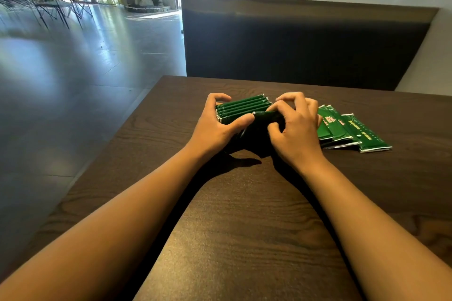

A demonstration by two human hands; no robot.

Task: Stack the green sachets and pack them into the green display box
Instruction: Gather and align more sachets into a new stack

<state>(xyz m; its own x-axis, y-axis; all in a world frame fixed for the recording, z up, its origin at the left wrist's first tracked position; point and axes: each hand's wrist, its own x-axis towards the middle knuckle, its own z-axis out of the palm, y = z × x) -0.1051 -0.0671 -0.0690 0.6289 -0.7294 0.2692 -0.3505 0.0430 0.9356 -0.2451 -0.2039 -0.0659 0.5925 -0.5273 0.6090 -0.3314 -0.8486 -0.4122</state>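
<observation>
Sachets (242,108) stand on edge in a row between both hands, left hand (220,127) gripping one end and right hand (293,127) the other, above the counter (244,203); square edges evenly before boxing, loose sachets (352,129) lying just right of the row.

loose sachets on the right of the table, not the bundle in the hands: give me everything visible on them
The loose sachets are flat, glossy green packets with silvery sealed ends and pale printing too small to read. At least three lie flat on the dark wooden table, overlapping in a fan, long sides angled toward the near right. Their left ends are hidden behind the right hand; contact cannot be told.
</observation>
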